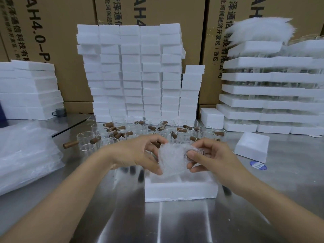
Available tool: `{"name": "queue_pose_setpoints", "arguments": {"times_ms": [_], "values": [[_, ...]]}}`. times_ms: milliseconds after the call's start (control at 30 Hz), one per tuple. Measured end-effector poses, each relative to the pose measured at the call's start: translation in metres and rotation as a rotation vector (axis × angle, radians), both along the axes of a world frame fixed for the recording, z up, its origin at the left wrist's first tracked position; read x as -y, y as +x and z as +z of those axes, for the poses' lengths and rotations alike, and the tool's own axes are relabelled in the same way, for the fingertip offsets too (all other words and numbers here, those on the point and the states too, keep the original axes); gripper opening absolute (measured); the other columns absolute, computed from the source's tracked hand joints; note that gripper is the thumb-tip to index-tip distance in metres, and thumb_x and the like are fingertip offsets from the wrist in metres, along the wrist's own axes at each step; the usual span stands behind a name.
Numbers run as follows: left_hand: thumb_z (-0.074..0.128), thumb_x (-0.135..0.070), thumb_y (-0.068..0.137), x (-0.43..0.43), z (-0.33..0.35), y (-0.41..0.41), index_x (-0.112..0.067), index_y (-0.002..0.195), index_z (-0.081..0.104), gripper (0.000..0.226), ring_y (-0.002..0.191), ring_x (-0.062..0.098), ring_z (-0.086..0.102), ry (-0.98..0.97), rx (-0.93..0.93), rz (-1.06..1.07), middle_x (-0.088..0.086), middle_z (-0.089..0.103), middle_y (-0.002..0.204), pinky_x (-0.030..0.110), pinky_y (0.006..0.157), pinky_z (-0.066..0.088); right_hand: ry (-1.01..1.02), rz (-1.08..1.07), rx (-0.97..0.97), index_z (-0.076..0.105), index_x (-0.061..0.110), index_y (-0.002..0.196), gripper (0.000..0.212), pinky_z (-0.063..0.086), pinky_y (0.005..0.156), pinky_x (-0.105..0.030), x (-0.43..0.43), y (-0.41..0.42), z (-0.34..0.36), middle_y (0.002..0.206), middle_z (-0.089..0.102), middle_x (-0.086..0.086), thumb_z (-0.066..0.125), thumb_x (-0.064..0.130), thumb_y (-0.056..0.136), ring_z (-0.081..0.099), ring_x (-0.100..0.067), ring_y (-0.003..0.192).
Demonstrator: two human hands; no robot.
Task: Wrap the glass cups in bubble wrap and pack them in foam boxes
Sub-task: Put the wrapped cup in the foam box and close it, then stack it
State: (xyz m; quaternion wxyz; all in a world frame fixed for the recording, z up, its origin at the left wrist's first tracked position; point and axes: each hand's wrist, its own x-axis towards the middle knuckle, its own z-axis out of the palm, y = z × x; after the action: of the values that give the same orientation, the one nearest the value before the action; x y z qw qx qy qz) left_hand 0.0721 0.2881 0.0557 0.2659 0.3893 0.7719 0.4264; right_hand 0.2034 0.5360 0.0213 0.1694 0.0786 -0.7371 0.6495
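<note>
Both hands hold a bundle of bubble wrap (pixel 172 159) just above an open white foam box (pixel 180 189) on the steel table. My left hand (pixel 140 153) pinches the bundle's left side and bottom edge. My right hand (pixel 208 155) grips its right end, where a brown handle shows faintly through the wrap. The glass cup inside is mostly hidden by the wrap. Behind my hands stand several bare glass cups with brown wooden handles (pixel 149 130).
A tall stack of foam boxes (pixel 133 72) rises behind the cups. Foam trays of glassware (pixel 273 106) are stacked at right, with bubble wrap sheets (pixel 259 28) on top. A foam lid (pixel 252 146) lies at right, and plastic-bagged sheets (pixel 26 155) at left.
</note>
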Motion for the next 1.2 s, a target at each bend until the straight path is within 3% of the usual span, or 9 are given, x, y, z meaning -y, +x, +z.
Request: {"name": "queue_pose_setpoints", "arguments": {"times_ms": [100, 267, 467, 667, 800, 900, 1000, 1100, 1200], "values": [[0.101, -0.018, 0.070, 0.000, 0.000, 0.001, -0.029, 0.145, 0.052, 0.091, 0.084, 0.019, 0.072, -0.086, -0.083, 0.030, 0.001, 0.076, 0.097, 0.023, 0.057, 0.056, 0.004, 0.005, 0.003, 0.068, -0.001, 0.098, 0.007, 0.065, 0.069, -0.033, 0.003, 0.000, -0.003, 0.079, 0.074, -0.012, 0.073, 0.001, 0.094, 0.076, -0.027, 0.074], [0.102, -0.026, 0.069, -0.003, 0.001, 0.009, -0.037, 0.142, 0.051, 0.090, 0.066, 0.005, 0.061, -0.142, -0.239, 0.053, -0.003, 0.070, 0.092, 0.018, 0.050, 0.049, -0.016, -0.001, 0.021, 0.068, -0.003, 0.099, 0.007, 0.066, 0.069, -0.032, 0.002, 0.002, -0.003, 0.077, 0.073, -0.014, 0.072, 0.000, 0.095, 0.076, -0.026, 0.073], [0.097, -0.011, 0.077, -0.003, 0.006, 0.015, -0.040, 0.132, 0.055, 0.075, 0.057, 0.003, 0.065, -0.047, -0.207, 0.064, -0.004, 0.072, 0.076, 0.012, 0.045, 0.046, -0.120, -0.022, 0.029, 0.069, -0.006, 0.103, 0.013, 0.065, 0.070, -0.028, 0.005, 0.000, -0.002, 0.078, 0.073, -0.019, 0.073, 0.003, 0.094, 0.075, -0.023, 0.074], [0.090, -0.013, 0.086, -0.002, 0.012, 0.014, -0.040, 0.140, 0.048, 0.074, 0.057, 0.006, 0.066, -0.130, -0.052, 0.091, 0.000, 0.080, 0.087, 0.015, 0.047, 0.047, -0.090, -0.059, 0.009, 0.072, 0.000, 0.100, 0.010, 0.064, 0.069, -0.028, 0.006, -0.004, -0.009, 0.080, 0.076, -0.015, 0.075, 0.008, 0.094, 0.077, -0.026, 0.076], [0.072, -0.006, 0.096, 0.001, 0.013, 0.012, -0.029, 0.137, 0.051, 0.052, 0.047, 0.009, 0.049, -0.143, 0.111, 0.168, 0.003, 0.081, 0.084, 0.021, 0.044, 0.039, -0.048, -0.056, 0.010, 0.072, 0.005, 0.095, 0.007, 0.065, 0.069, -0.031, 0.005, -0.006, -0.011, 0.082, 0.077, -0.014, 0.077, 0.009, 0.092, 0.079, -0.033, 0.080], [0.049, -0.009, 0.098, -0.001, 0.012, 0.013, -0.017, 0.133, 0.049, 0.036, 0.045, 0.012, 0.039, -0.175, 0.172, 0.189, 0.010, 0.082, 0.107, 0.025, 0.045, 0.023, 0.000, -0.048, -0.012, 0.070, 0.006, 0.096, 0.007, 0.064, 0.069, -0.031, 0.006, -0.006, -0.013, 0.081, 0.076, -0.012, 0.077, 0.006, 0.093, 0.079, -0.033, 0.078], [0.042, -0.009, 0.098, -0.006, 0.008, 0.014, -0.015, 0.133, 0.046, 0.035, 0.044, 0.013, 0.037, -0.218, 0.164, 0.190, 0.011, 0.081, 0.114, 0.029, 0.049, 0.015, 0.070, -0.043, -0.043, 0.071, 0.007, 0.097, 0.007, 0.063, 0.069, -0.030, 0.006, -0.003, -0.011, 0.080, 0.076, -0.012, 0.076, 0.007, 0.093, 0.078, -0.031, 0.076], [0.047, -0.012, 0.101, -0.006, 0.008, 0.011, -0.018, 0.129, 0.053, 0.029, 0.042, 0.013, 0.040, -0.167, 0.068, 0.273, 0.007, 0.083, 0.105, 0.022, 0.042, 0.024, 0.115, -0.066, -0.072, 0.071, 0.006, 0.098, 0.008, 0.064, 0.069, -0.031, 0.005, 0.000, -0.005, 0.080, 0.076, -0.012, 0.076, 0.008, 0.093, 0.078, -0.030, 0.076], [0.052, -0.013, 0.104, 0.001, 0.008, 0.001, -0.018, 0.117, 0.065, 0.018, 0.039, 0.011, 0.040, -0.064, -0.068, 0.401, 0.004, 0.080, 0.082, 0.020, 0.040, 0.027, 0.196, -0.111, -0.115, 0.072, 0.011, 0.098, 0.007, 0.065, 0.070, -0.033, 0.002, 0.002, 0.002, 0.081, 0.076, -0.010, 0.077, 0.011, 0.094, 0.079, -0.028, 0.075]]}}
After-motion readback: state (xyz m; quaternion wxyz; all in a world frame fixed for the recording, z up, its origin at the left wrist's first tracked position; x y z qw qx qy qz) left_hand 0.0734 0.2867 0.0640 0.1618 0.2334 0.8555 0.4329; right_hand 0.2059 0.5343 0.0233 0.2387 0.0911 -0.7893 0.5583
